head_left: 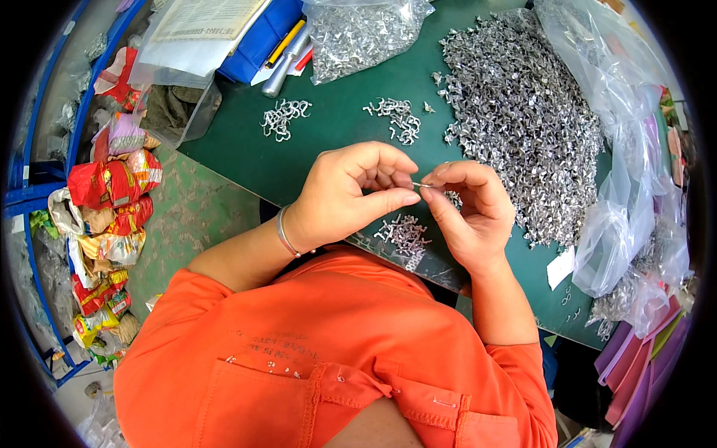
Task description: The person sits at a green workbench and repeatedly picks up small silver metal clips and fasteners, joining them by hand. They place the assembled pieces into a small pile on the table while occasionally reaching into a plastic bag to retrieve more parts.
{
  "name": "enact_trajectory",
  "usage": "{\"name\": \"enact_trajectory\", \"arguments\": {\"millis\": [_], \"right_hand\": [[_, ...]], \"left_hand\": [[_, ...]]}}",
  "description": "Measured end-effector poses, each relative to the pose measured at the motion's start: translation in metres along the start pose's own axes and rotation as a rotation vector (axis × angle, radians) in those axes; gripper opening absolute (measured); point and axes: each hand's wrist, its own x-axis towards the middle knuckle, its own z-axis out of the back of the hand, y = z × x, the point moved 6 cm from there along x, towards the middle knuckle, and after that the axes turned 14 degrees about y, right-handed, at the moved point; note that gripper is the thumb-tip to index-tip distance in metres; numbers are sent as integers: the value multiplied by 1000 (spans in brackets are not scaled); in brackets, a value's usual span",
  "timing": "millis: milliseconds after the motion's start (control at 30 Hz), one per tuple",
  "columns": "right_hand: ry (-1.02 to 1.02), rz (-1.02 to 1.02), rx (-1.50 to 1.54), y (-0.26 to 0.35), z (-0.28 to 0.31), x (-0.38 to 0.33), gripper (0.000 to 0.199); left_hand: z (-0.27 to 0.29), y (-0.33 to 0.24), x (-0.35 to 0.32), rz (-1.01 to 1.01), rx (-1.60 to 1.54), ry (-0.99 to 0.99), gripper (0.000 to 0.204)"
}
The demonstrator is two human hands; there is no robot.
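Head view: thin silvery metal clip [420, 185], tiny, in shared pinching grip of left hand [343, 198] and right hand [470, 213].

To your left, crumpled red and yellow snack wrappers [112, 187] fill the blue rack; ahead lie a clear bag of metal clips [358, 33], a sleeved printed sheet [198, 26], and clear bags [627, 149] at right.

Both forearms entered from lower edge, bare below orange sleeves, elbows bent, hands meeting at centre. L hand [345, 196]: palm down, fingers curled, thumb extended twd R. R hand [469, 210]: palm facing inward, thumb + index pinched. Fingertips of both hands touching. Thin bangle on L wrist.
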Motion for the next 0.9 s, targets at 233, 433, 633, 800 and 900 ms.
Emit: {"name": "enact_trajectory", "arguments": {"millis": [233,433,633,800,900], "right_hand": [[61,76,-115,6,1,3,22],[-5,-36,82,-5,6,-1,22],[66,10,4,4,4,1,22],[-64,-83,-160,12,38,5,16],[2,-314,-144,12,62,0,15]], "left_hand": [[0,4,1,-18,-233,14,14],[1,3,-1,-82,-188,-48,12],[-2,-5,-3,-178,41,-28,13],[13,-21,-5,-266,389,-95,11],[38,-21,-10,-153,278,-293,9]]}}
